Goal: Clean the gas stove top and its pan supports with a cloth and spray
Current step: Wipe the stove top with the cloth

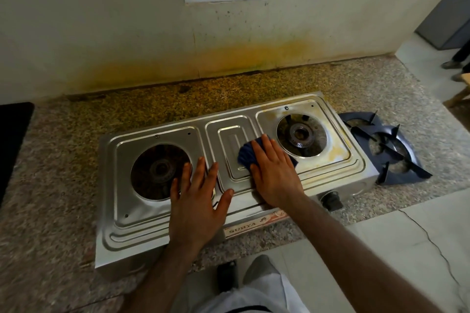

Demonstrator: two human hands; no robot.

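Steel stove top [162, 221]: wiping centre panel.
Right hand [273, 175] is pressing blue cloth [245, 156] flat; stained burner well [335, 150] lying just right; left hand [197, 201] is bracing, fingers spread.

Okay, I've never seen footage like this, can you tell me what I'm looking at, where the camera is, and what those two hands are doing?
There is no machine here: a person films from a camera worn on the head, looking down at their own arms. A steel two-burner gas stove sits on a speckled stone counter. The left hand lies flat on the stove beside the left burner. The right hand presses a dark blue cloth onto the ribbed middle panel. The dark pan supports lie on the counter to the right, off the stove. Yellow stains ring the right burner.
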